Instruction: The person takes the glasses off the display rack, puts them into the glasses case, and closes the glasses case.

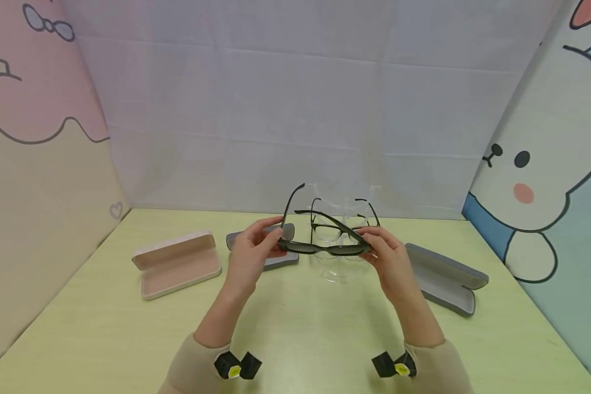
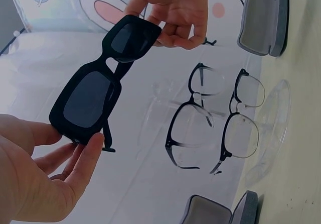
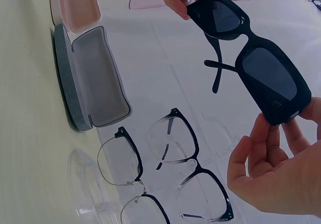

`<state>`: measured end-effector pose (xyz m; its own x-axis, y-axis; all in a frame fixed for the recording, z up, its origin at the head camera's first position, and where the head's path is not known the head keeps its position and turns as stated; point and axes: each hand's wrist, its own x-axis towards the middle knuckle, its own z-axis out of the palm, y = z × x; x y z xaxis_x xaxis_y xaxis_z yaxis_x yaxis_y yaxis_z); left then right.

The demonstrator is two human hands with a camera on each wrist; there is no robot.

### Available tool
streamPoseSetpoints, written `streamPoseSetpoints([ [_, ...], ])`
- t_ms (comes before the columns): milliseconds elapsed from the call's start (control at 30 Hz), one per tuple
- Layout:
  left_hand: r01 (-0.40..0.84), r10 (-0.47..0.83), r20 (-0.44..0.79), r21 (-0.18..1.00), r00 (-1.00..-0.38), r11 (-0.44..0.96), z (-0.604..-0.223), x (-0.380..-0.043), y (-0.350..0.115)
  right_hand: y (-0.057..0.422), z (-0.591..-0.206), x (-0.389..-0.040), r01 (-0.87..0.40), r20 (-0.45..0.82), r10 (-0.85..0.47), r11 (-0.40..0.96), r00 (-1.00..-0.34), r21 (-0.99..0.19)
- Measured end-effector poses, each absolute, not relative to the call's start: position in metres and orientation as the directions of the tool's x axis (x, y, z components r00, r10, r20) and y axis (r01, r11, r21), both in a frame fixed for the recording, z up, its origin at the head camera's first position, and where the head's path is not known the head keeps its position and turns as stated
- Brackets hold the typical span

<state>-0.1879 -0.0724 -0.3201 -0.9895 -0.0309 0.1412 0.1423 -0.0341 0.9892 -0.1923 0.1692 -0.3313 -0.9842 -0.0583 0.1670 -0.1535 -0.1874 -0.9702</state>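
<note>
Black sunglasses [image 1: 345,250] with dark lenses are held up over the table between both hands, their temples unfolded and pointing away. My left hand [image 1: 248,254] pinches the left end of the frame between thumb and fingers. At the opposite end, my right hand [image 1: 389,257] grips the corner near the hinge. Beyond the sunglasses, two pairs of eyeglasses with black upper rims, one nearer [image 2: 226,133] and one higher [image 2: 173,121], sit on a clear display stand [image 1: 339,278]. In the head view, the sunglasses partly cover these eyeglasses.
An open pink glasses case [image 1: 182,276] lies at left on the pale table [image 1: 300,339]. Behind my left hand, an open grey case [image 1: 283,260] is partly hidden. Another open grey case [image 1: 448,293] stands at right. White cloth [image 1: 300,109] hangs along the back.
</note>
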Motion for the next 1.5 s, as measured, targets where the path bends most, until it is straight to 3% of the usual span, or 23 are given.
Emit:
streamPoseSetpoints([
  [167, 0.135, -0.029, 0.134, 0.99, -0.991, -0.029, -0.32, -0.1881, -0.071, 0.17, -0.3301, -0.1917, -0.112, 0.126, -0.06, -0.2, -0.99, -0.973],
  [600, 0.08, -0.027, 0.079, 0.996, -0.996, -0.034, -0.3211, -0.1906, -0.0734, 0.1698, -0.3347, -0.1941, -0.16, 0.183, -0.133, -0.164, -0.974, -0.973],
  [833, 0.039, -0.025, 0.038, 0.998, -0.999, -0.039, -0.3218, -0.1916, -0.0778, 0.1698, -0.3375, -0.1946, -0.241, 0.253, -0.22, -0.079, -0.942, -0.967],
  [1067, 0.029, -0.027, 0.028, 0.998, -0.999, -0.057, -0.3217, -0.1911, -0.0769, 0.1689, -0.3364, -0.1929, -0.294, 0.321, -0.245, -0.14, -0.915, -0.946],
  [1500, 0.034, -0.013, 0.034, 0.998, -0.999, -0.048, -0.3214, -0.1918, -0.0783, 0.17, -0.3369, -0.194, -0.265, 0.283, -0.239, -0.106, -0.929, -0.958],
])
